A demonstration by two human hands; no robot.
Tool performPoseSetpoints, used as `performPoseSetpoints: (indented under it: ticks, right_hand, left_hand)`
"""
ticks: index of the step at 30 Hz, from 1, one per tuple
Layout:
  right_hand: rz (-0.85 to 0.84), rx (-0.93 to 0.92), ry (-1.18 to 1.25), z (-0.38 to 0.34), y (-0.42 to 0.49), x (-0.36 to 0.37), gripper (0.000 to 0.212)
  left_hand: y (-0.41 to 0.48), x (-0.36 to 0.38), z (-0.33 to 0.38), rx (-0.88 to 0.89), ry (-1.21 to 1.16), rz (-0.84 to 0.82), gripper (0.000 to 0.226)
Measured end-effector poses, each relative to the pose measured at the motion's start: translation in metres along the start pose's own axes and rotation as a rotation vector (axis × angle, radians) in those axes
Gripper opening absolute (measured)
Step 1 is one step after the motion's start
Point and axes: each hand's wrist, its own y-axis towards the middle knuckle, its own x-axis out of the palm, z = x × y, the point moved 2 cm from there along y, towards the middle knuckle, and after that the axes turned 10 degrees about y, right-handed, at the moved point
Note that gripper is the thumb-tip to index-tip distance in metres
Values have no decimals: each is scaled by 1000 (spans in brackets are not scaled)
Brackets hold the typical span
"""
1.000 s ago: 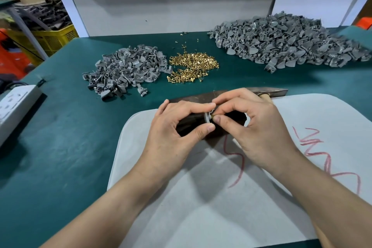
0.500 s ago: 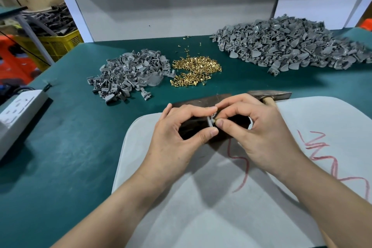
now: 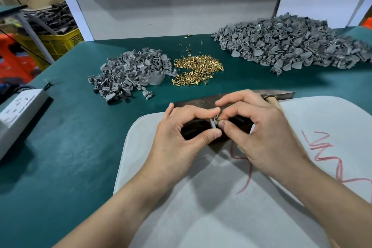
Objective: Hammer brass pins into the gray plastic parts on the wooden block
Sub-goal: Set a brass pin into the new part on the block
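Observation:
My left hand point(image 3: 181, 137) pinches a small gray plastic part point(image 3: 213, 123) between thumb and forefinger, over the dark wooden block point(image 3: 191, 104). My right hand point(image 3: 261, 137) pinches a brass pin point(image 3: 218, 121) against that part with thumb and forefinger. Most of the block is hidden under both hands. A hammer point(image 3: 281, 94) lies just behind my right hand, its head pointing right and its wooden handle running under my wrist.
A pile of brass pins point(image 3: 198, 70) lies mid-table, with a small heap of gray parts point(image 3: 128, 75) to its left and a large heap point(image 3: 291, 46) at the back right. A white sheet point(image 3: 221, 207) with red marks covers the near table. A power strip point(image 3: 18, 106) sits at the left edge.
Both hands have stayed together on the part over the block, with only small finger movement. The camera has shifted slightly.

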Motion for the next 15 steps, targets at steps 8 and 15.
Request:
performPoseSetpoints:
  ticks: [8, 15]
  right_hand:
    - [-18, 22, 51, 2, -1, 0, 15]
    - [-19, 46, 121, 3, 1, -2, 19]
  left_hand:
    - [-1, 2, 1, 9, 31, 21, 21]
    - [-2, 1, 1, 37, 34, 30, 20]
